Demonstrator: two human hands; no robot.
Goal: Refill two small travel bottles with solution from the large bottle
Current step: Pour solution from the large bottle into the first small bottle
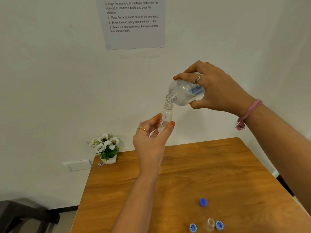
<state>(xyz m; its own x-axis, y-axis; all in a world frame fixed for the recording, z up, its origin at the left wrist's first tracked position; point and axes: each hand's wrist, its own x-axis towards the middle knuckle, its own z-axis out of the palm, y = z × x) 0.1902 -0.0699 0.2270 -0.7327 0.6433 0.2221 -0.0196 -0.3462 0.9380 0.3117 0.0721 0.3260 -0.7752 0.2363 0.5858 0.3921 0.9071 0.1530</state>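
Head view. Centre frame: the left hand (pixel 152 137) grasps a small travel bottle (pixel 165 117) upright between thumb and fingers, raised above the wooden table (pixel 185 182). Right of centre, the right hand (pixel 217 88) grips the large bottle (pixel 186 92), tilted, its open mouth touching the travel bottle's mouth. Lower right: a second small bottle (pixel 210 224) stands between two light blue caps (pixel 193 227), near the frame's bottom edge; a dark blue cap (pixel 203 202) lies beyond. A potted flower (pixel 106 148) occupies the table's far left corner.

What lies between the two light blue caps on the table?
In the head view, the second travel bottle, clear and uncapped, stands between the left cap and the right cap on the table.
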